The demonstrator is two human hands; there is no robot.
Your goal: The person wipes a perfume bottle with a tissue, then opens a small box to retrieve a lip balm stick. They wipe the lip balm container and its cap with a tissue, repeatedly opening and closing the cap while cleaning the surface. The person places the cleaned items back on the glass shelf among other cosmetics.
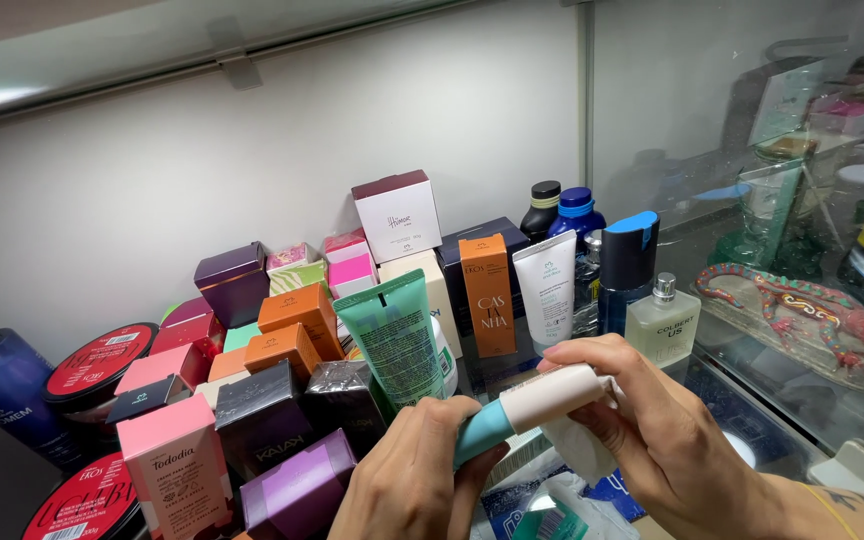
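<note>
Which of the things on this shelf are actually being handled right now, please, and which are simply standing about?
In hand:
- left hand and right hand, both gripping the slim teal tube with a pale pink cap
- white cloth under the right hand

Standing about:
- upright green tube
- tall orange carton
- white tube
- clear square perfume bottle
- pink box
- red-lidded round jar

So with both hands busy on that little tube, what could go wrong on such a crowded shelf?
1. The left hand and right hand grip the teal and cream tube right beside the upright green tube; a nudge might topple it into the small boxes.
2. The white cloth under the right hand could slip out.
3. The glass perfume bottle stands close behind; a stray knuckle might knock it over.
</note>
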